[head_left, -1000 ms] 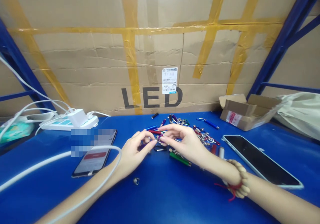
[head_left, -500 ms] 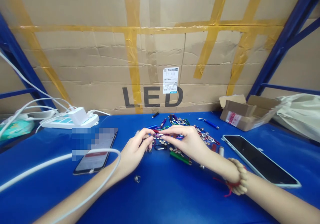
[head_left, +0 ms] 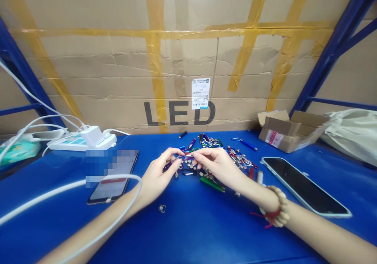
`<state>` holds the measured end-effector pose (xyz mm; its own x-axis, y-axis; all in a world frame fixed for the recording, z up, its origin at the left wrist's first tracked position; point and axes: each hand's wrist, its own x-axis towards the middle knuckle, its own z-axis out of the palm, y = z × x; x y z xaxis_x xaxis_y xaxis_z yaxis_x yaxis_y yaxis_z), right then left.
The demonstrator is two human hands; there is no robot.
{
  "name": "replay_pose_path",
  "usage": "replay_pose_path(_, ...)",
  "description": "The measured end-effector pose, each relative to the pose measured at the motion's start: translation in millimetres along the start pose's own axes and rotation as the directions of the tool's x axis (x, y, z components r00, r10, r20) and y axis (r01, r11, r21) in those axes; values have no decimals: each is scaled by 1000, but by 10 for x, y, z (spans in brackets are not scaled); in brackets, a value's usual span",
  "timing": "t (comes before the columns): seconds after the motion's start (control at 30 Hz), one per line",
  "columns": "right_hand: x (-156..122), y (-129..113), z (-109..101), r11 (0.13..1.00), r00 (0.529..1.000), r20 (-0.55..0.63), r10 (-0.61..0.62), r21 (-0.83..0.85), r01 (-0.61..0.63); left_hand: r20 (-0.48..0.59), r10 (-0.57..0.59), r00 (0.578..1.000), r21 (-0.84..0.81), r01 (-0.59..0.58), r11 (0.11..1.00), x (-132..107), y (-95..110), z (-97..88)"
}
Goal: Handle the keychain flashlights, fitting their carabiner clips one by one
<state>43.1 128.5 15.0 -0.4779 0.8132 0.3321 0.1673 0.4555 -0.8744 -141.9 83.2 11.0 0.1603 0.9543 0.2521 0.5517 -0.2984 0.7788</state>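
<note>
My left hand (head_left: 160, 173) and my right hand (head_left: 216, 165) meet over a heap of small coloured keychain lights (head_left: 235, 158) on the blue table (head_left: 191, 228). The fingertips of both hands pinch a small purple keychain light (head_left: 186, 157) between them, just above the heap. A green light (head_left: 211, 184) lies under my right wrist. Below my left hand, a small metal cap (head_left: 161, 208) sits alone on the table. A beaded bracelet (head_left: 277, 213) is on my right wrist.
A phone (head_left: 113, 177) with a white cable (head_left: 59, 193) lies at the left, a dark phone (head_left: 303, 185) at the right. A power strip (head_left: 82, 141) stands back left. A small open carton (head_left: 290, 132) and white bag (head_left: 353, 132) are back right. A cardboard wall (head_left: 188, 60) closes the back.
Both hands have drifted slightly away from me and lowered toward the heap, still pinching the small purple light together. Nothing else on the table has moved.
</note>
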Motion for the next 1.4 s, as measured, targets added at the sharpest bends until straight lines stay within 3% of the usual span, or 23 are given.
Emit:
replay_pose_path(0.17, -7, 14, 9, 996, 999, 26, 42, -80, -39, 47, -15, 999, 50, 13, 999, -15, 19, 5)
replay_pose_path(0.3, -31, 4, 41, 996, 997, 68, 32, -85, -26, 85, -32, 996, -7, 33, 999, -13, 43, -8)
replay_pose_path(0.4, -40, -3, 58, 994, 998, 51, -38, -101, 43, 93, -72, 993, -127, 83, 988, 2, 29, -6)
replay_pose_path(0.47, -44, 2, 64, 974, 988, 40, -149, -167, 154, 102, -112, 988, -215, 132, 968, 13, 8, 2)
replay_pose_path(0.6, -56, 45, 62, 869, 923, 92, -374, -311, 384, 141, -123, 982, -283, 159, 946, 18, -11, 21)
replay_pose_path(0.73, -64, 102, 34, 788, 870, 88, -485, -388, 478, 180, -122, 976, -297, 172, 939, 8, -10, 26)
replay_pose_path(0.83, -68, 112, 8, 657, 803, 154, -576, -497, 566, 193, -128, 973, -283, 180, 942, 5, -13, 27)
replay_pose_path(0.9, -76, 98, -1, 584, 777, 205, -595, -555, 593, 182, -115, 976, -260, 161, 952, 8, -13, 31)
replay_pose_path(1.07, -94, 69, 2, 515, 763, 245, -598, -613, 600, 161, -168, 973, -244, 204, 948, 20, 0, 60)
replay_pose_path(1.13, -94, 76, 8, 542, 779, 206, -592, -614, 574, 139, -164, 977, -230, 193, 954, 19, 4, 68)
replay_pose_path(1.4, -59, 26, 40, 832, 895, -92, -436, -420, 362, 38, -20, 999, -203, 27, 979, -1, 15, 54)
